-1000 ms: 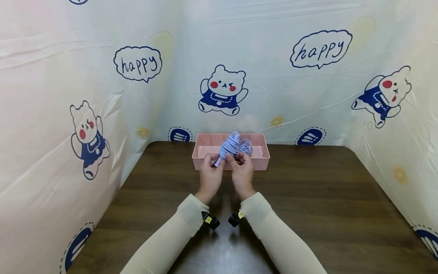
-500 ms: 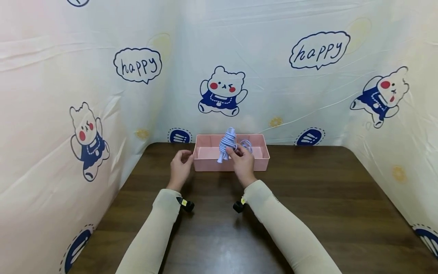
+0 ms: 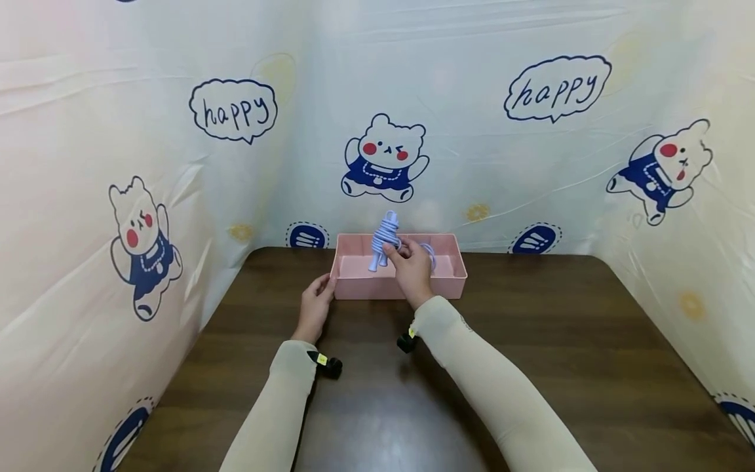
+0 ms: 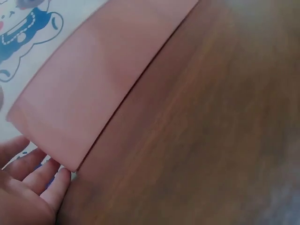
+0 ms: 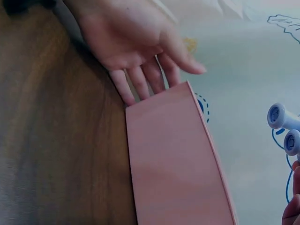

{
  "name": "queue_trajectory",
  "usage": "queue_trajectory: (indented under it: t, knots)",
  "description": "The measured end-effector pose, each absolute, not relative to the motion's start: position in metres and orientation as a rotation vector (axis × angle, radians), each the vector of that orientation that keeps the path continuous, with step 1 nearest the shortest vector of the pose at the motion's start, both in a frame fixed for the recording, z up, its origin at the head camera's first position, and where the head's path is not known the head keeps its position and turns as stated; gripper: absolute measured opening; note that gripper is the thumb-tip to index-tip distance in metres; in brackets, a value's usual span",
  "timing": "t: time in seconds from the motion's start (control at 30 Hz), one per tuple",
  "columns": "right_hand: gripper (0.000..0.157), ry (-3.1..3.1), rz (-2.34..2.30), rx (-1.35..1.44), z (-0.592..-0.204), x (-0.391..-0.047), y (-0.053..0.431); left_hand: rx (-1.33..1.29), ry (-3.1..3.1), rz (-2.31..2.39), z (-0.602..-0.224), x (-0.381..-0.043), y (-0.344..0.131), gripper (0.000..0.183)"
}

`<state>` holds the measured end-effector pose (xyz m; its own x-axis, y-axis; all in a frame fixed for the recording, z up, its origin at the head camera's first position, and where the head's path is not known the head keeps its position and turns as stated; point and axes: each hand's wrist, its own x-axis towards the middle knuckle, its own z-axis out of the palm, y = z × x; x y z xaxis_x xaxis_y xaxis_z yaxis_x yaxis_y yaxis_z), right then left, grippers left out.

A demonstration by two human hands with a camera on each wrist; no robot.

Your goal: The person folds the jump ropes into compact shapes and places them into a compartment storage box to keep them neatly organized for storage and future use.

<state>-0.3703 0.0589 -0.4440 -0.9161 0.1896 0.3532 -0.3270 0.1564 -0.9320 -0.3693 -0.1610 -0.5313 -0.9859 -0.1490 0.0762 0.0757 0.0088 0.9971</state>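
Note:
My right hand (image 3: 413, 272) pinches a light purple jump rope (image 3: 385, 237) above the pink box (image 3: 377, 288). Its cord is wound round the two handles, whose ends point down toward me. In the right wrist view the handle ends (image 5: 277, 116) show at the right edge. A loop of purple cord (image 3: 431, 254) shows behind my right hand; whether it joins the bundle cannot be told. My left hand (image 3: 315, 308) touches the left end of the box. In the left wrist view its fingers (image 4: 56, 187) lie loosely extended against the box's end wall.
The box stands at the far edge of the dark wooden table (image 3: 531, 341). Behind it hangs a pale cloth (image 3: 460, 131) printed with bears and "happy" bubbles, which also closes off both sides.
My left hand has let go of the jump rope and moved left to the box's end. My right hand still holds the rope, now slightly farther left and higher.

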Motion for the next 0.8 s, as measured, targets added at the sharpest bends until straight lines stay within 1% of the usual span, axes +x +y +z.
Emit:
queue_trajectory:
  t: [0.13,0.3,0.53,0.8]
  knots:
    - [0.051,-2.088,1.817,0.132,-0.447,-0.381,0.051,0.121,-2.171,-2.052,-0.533,-0.368,-0.161,0.054]
    - [0.051,-2.192,1.826,0.119,-0.454,-0.396,0.042,0.168,-2.186,-1.982,-0.534,-0.368,-0.161,0.050]
    - [0.046,-2.265,1.852,0.132,-0.455,-0.418,0.029,0.210,-2.207,-1.973,-0.535,-0.371,-0.158,0.054]
    - [0.045,-2.392,1.849,0.076,-0.457,-0.437,0.014,0.242,-2.150,-1.953,-0.534,-0.370,-0.158,0.044]
